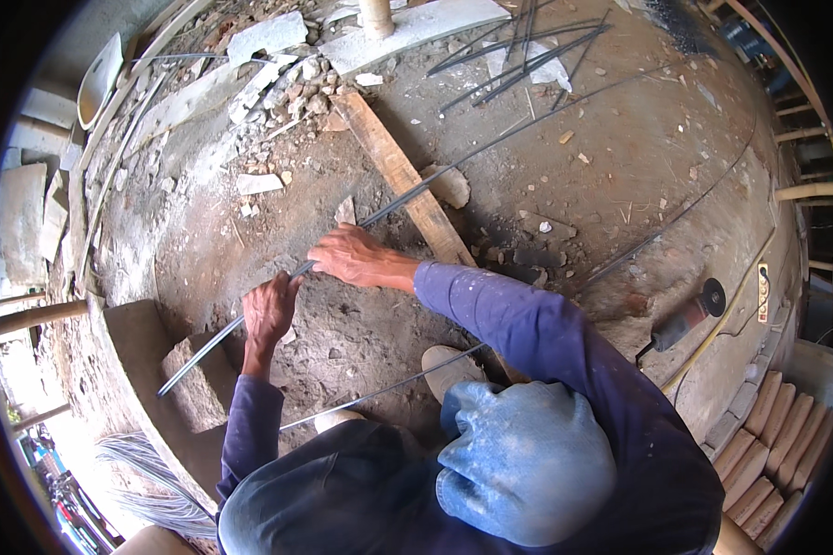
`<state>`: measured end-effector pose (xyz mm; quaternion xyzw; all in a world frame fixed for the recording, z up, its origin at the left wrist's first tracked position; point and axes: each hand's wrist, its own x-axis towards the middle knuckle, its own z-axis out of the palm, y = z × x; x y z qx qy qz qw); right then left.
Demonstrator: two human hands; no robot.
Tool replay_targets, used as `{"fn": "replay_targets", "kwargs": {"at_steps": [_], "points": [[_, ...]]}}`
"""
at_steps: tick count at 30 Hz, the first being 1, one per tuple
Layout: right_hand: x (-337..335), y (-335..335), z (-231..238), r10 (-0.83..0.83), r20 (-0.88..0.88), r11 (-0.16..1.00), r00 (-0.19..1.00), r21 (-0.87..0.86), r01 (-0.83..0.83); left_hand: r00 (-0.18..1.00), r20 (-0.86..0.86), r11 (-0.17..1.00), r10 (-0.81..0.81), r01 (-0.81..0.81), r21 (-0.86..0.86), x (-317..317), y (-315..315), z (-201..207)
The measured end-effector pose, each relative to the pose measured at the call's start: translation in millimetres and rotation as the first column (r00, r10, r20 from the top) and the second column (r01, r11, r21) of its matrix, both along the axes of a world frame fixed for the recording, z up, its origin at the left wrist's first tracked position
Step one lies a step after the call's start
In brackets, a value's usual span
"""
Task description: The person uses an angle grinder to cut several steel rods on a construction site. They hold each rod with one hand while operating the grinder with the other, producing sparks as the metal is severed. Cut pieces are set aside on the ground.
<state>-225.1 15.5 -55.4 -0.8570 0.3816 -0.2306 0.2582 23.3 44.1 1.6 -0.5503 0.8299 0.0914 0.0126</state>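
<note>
- Gripping the rod (250,319) low down, the left hand (268,310) is closed round it above a concrete step (148,342).
- Right hand (347,254) clamps the same rod higher up (near the plank (407,180)).
- Keeping both fists firm and apart should steady any bending.
- Grinder (685,319) lies well off right.

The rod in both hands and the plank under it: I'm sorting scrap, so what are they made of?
The rod looks like steel: thin, dark grey, dull, probably ribbed rebar. The plank looks like raw wood: brown, unpainted, dusty. The left hand and right hand grip the rod.
</note>
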Motion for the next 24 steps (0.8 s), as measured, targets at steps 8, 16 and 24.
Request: {"fn": "replay_targets", "kwargs": {"at_steps": [8,16,24], "points": [[-18,20,7,-0.104,-0.039,0.991,0.994,-0.087,0.101,1.000,0.002,0.999,0.025,-0.025,-0.028,-3,1,2],[-31,105,41,-0.295,0.109,0.956,0.949,0.027,0.294,0.998,-0.044,0.996,0.048,-0.052,-0.075,-7,3,-2],[-85,176,75,-0.492,0.191,0.862,0.849,0.246,0.444,1.000,-0.015,1.000,0.024,-0.025,-0.015,0,3,1]]}}
